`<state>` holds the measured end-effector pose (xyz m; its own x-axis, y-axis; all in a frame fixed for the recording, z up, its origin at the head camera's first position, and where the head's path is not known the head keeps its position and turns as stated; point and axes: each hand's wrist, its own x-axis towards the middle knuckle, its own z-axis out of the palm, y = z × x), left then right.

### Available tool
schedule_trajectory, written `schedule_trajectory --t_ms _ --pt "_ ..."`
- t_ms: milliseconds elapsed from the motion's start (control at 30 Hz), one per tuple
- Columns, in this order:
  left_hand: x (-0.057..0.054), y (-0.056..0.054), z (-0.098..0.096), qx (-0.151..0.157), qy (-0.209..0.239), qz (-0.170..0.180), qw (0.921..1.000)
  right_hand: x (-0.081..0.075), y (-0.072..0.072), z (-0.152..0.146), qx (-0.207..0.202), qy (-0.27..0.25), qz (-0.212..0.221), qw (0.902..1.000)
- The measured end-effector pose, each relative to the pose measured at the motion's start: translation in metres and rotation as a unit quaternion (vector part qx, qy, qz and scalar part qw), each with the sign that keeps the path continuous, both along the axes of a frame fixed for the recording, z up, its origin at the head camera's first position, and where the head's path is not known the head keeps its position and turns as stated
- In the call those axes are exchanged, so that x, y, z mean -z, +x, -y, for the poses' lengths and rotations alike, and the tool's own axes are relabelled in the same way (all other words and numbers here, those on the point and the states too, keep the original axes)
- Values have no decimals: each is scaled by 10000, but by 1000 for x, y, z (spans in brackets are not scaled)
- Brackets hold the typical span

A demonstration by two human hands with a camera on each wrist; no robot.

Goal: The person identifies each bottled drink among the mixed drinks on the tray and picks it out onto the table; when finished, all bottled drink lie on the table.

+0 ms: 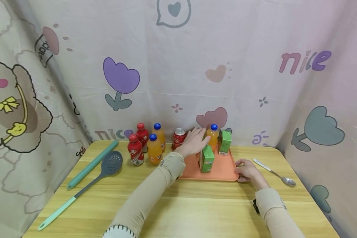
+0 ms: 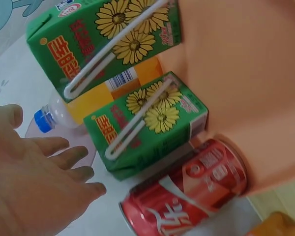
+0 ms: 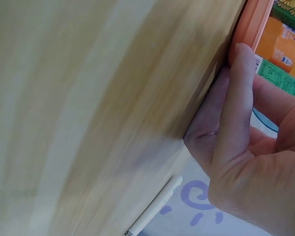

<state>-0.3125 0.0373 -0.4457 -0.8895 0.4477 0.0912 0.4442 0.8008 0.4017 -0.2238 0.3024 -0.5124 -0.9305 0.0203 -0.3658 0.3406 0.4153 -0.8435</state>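
My left hand (image 1: 195, 142) reaches over the orange tray (image 1: 223, 170) with fingers extended and nothing held. In the left wrist view those fingers spread beside two green drink cartons with straws, the nearer carton (image 2: 150, 123) right by the fingertips. A red cola can (image 2: 187, 189) stands at the tray's left end, close to the hand. Behind the front carton (image 1: 206, 159) are an orange drink bottle (image 1: 213, 138) with a blue cap and the rear carton (image 1: 225, 142). At the tray's front right corner, my right hand (image 1: 248, 170) grips the rim with bent fingers.
Left of the tray stand red bottles (image 1: 136, 150) and orange bottles (image 1: 154, 152). A green rolling pin (image 1: 92, 165) and a slotted spoon (image 1: 111, 163) lie at the left. A metal spoon (image 1: 287, 181) lies at the right. Printed cloth (image 1: 172, 82) hangs behind.
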Motion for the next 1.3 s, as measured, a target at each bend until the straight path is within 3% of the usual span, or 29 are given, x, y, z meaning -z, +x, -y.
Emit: schedule_trajectory --t_ms 333,600,900,1133,1300 --pt "0 -11 -21 -277 -249 -50 9993 -1 -1 2 16 217 49 9998" --pt "4 -17 -29 -578 18 -56 9983 1 -1 1 1 245 43 9997" --pt "12 -26 -41 -1013 -196 -403 9938 1 -1 1 -39 74 -36 10000" --pt "12 -28 -42 -1020 -177 -619 9927 1 -1 2 47 128 -57 9999" --pt "13 -26 -39 -905 82 -540 9944 2 -1 2 52 204 -37 9998"
